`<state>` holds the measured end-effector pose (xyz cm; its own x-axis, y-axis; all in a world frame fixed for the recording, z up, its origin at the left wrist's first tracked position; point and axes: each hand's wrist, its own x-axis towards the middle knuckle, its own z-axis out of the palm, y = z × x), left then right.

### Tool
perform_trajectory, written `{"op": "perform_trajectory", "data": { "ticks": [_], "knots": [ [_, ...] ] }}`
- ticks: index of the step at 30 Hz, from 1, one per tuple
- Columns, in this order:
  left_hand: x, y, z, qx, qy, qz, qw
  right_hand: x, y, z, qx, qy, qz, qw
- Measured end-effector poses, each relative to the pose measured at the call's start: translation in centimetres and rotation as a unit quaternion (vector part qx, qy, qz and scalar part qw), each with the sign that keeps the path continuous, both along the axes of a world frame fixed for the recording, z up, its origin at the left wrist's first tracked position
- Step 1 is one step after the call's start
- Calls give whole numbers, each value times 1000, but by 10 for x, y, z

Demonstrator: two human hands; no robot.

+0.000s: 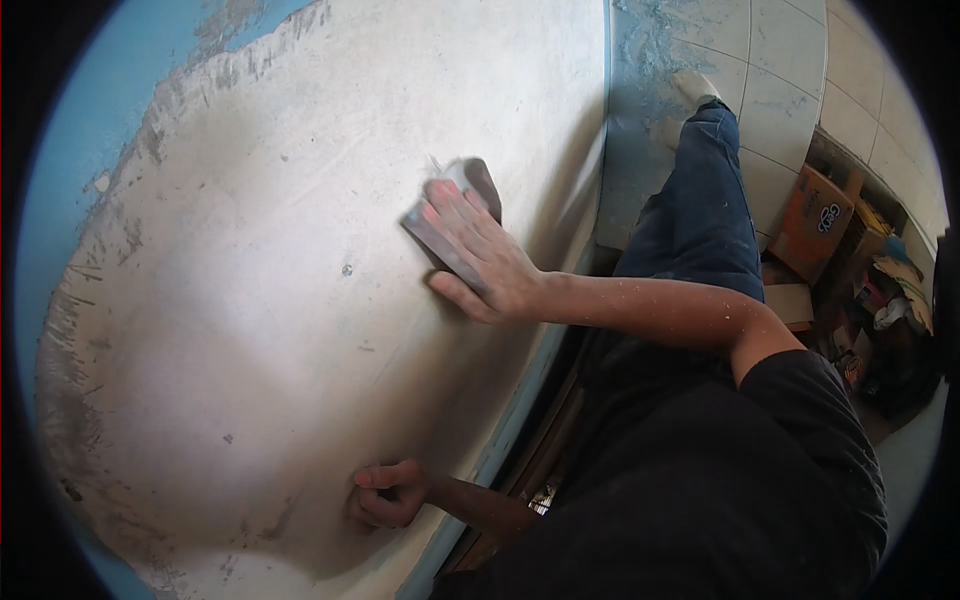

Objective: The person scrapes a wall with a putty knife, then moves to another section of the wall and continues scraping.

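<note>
My right hand (485,250) is pressed flat over a grey piece of sandpaper (430,238), holding it against the whitish wall patch (250,280). One end of the sandpaper curls up darkly beyond the fingertips, and my thumb lies along its lower side. Whether there is a block under the paper is hidden. Lower down, my left hand (388,495) is closed in a loose fist close to the same wall. I see nothing in it. Pale dust specks cover my right forearm.
Blue paint (90,170) borders the patch along a rough grey edge. My leg in blue jeans (705,200) stands on a dusty tiled floor (780,110). An orange-brown cardboard box (812,222) and piled odds and ends (890,300) lie to the right.
</note>
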<state>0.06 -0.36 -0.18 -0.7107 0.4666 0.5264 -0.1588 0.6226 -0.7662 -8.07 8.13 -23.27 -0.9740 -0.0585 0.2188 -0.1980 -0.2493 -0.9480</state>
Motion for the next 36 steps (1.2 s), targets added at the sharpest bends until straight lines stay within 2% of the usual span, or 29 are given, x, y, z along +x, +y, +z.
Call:
{"op": "perform_trajectory", "data": {
  "ticks": [1,4,8,9,12,13,20,24,27,30,31,33,36],
  "knots": [
    [-1,1,1,-4,1,-3,1000,2,4,-6,38,14,27,999],
    [1,2,-1,5,3,-4,1000,-27,1,-10,22,25,-52,998],
    [-1,1,-1,-12,9,1,1000,-75,-2,27,-15,-36,-162,986],
    [-1,1,0,-8,5,3,1000,-71,0,31,-41,-37,-151,987],
    [-2,2,-2,2,2,1,1000,-22,-8,10,41,12,-27,999],
    [-3,3,-1,0,1,-3,1000,-21,-4,4,68,32,-19,997],
    [2,2,2,-14,-1,10,1000,-94,2,21,27,42,-167,985],
    [-3,4,1,3,-1,-8,1000,-15,0,10,38,83,-26,995],
    [0,4,0,0,4,0,1000,-19,-4,7,66,97,-51,992],
    [3,3,1,0,5,7,1000,-65,-6,39,-3,50,-114,992],
    [2,3,0,-2,8,7,1000,-66,-4,50,-7,25,-110,994],
    [-1,3,0,-4,10,7,1000,-49,-3,51,17,56,-46,997],
    [0,3,1,-8,9,8,1000,-2,-6,18,60,119,-3,991]
  ]
}}
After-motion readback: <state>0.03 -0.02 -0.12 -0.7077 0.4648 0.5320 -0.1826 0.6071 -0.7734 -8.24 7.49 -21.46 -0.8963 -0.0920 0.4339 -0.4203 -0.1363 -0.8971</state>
